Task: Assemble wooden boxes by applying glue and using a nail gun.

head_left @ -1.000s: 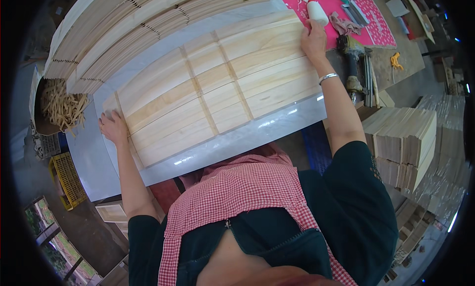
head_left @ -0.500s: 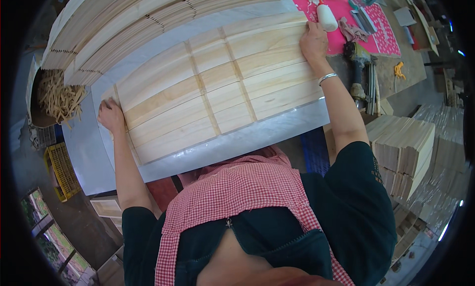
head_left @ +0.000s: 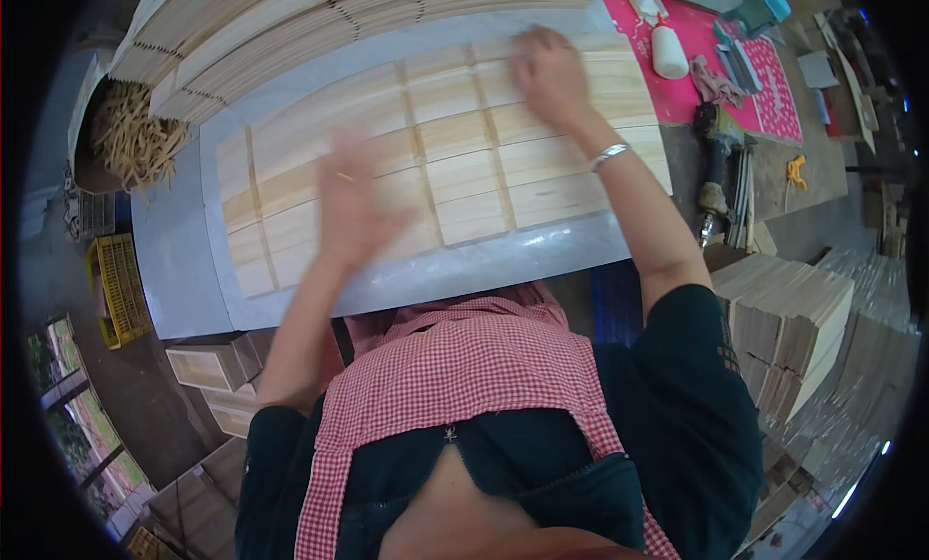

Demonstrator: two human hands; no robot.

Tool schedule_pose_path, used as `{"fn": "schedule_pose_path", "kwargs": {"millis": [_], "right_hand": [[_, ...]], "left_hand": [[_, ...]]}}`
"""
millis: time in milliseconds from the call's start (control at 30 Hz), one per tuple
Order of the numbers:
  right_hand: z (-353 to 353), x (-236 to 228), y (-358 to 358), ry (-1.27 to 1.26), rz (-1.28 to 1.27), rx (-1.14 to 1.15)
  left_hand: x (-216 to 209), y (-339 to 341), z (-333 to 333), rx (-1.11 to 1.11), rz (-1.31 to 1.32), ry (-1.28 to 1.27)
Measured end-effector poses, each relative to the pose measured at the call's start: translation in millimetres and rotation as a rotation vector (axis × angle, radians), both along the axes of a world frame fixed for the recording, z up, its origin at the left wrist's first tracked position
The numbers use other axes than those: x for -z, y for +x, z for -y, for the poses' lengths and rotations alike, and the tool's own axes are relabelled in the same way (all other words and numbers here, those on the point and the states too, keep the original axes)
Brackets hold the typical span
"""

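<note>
On the light grey tabletop (head_left: 179, 270) lies a flat panel of pale wooden boards (head_left: 460, 184) set side by side, with several brownish strips running across them. My left hand (head_left: 358, 202) is over the panel's left half, smeared by motion, its thumb spread from the fingers and nothing visible in it. Near the far edge, right of the middle, my right hand (head_left: 552, 81) is over the boards with its fingers apart and fingertips blurred; it holds nothing I can see. Whether either hand touches the wood, I cannot tell.
Tall stacks of thin boards (head_left: 319, 32) stand along the far side. A bin of curled strips (head_left: 140, 134) is at the left, above a yellow crate (head_left: 118, 289). Rightward are a white squeeze bottle (head_left: 668, 53), a pink mat (head_left: 779, 110), a dark power tool (head_left: 714, 168) and stacked wood (head_left: 789, 303).
Both hands have let go of the panel's ends and moved inward over it, the left to the right and the right to the left. The panel sits slightly differently in view.
</note>
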State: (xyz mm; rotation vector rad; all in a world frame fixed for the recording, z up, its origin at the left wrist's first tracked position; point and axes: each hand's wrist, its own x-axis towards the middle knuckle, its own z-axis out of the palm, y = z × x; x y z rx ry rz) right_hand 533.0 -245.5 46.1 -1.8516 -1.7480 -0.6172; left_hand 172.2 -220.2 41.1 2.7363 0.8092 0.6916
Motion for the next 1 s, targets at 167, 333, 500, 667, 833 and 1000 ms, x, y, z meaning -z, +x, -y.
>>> {"fn": "schedule_pose_path", "kwargs": {"millis": [167,333,500,667,833,1000], "right_hand": [[-26.7,3.4,-19.8,-0.065,-0.013,-0.048],[-40.2,3.2,-9.6,-0.060,-0.020,-0.037],[-48.7,-3.6,0.6,-0.052,-0.058,-0.056],[-16.7,-13.2,27.5,0.050,-0.145,-0.005],[106.8,-67.2,110.5,0.157,-0.099,0.496],[228.8,-45.9,147.4,-0.137,0.018,1.020]], "left_hand": [[6.1,42.5,46.2,0.227,-0.195,-0.062],[6.2,59.4,31.5,0.206,-0.187,-0.032],[1.5,70.3,23.4,0.197,-0.195,-0.017],[1.9,71.5,26.6,0.204,-0.204,-0.035],[2.4,66.2,26.1,0.161,-0.207,-0.052],[-0.7,71.3,24.4,0.180,-0.194,-0.039]]}}
